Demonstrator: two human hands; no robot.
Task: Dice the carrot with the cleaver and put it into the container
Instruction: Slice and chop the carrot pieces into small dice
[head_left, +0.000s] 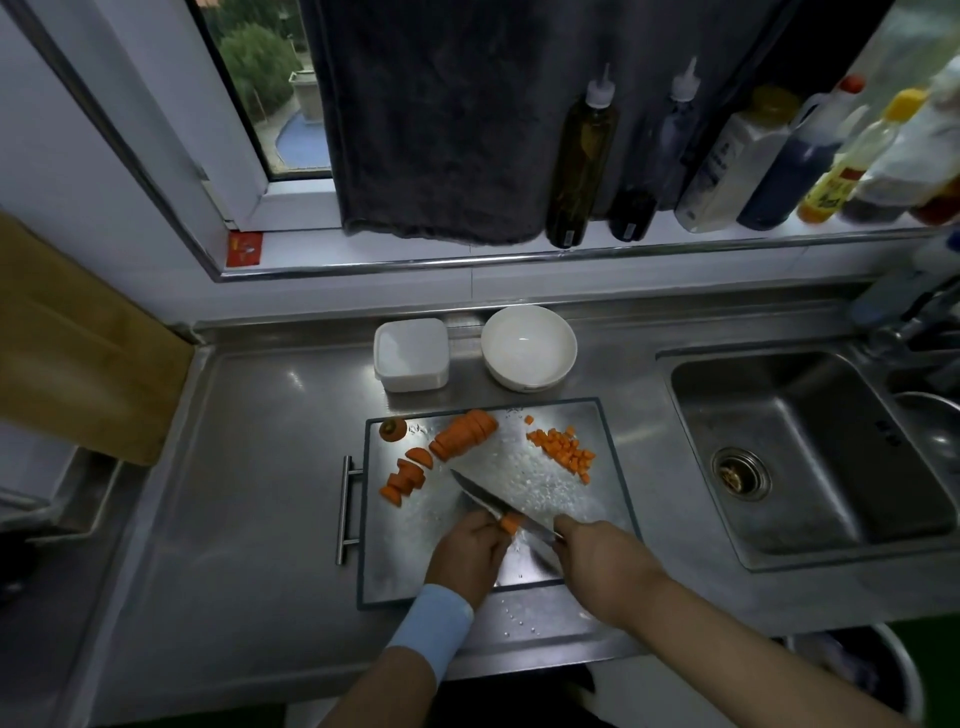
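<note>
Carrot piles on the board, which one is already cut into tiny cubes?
The diced pile at the cutting board's right side. The sliced stack and the loose slices on the left are bigger half-rounds.

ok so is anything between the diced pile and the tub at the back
Nothing stands squarely between. The dice lie far right on the board, the tub beyond its far edge. The sliced carrot lies close beside that line, and the bowl stands right of the tub.

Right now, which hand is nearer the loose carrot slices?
Left. The left hand is just right of the loose slices, toward the person; the right hand, gripping the knife, is farther right.
</note>
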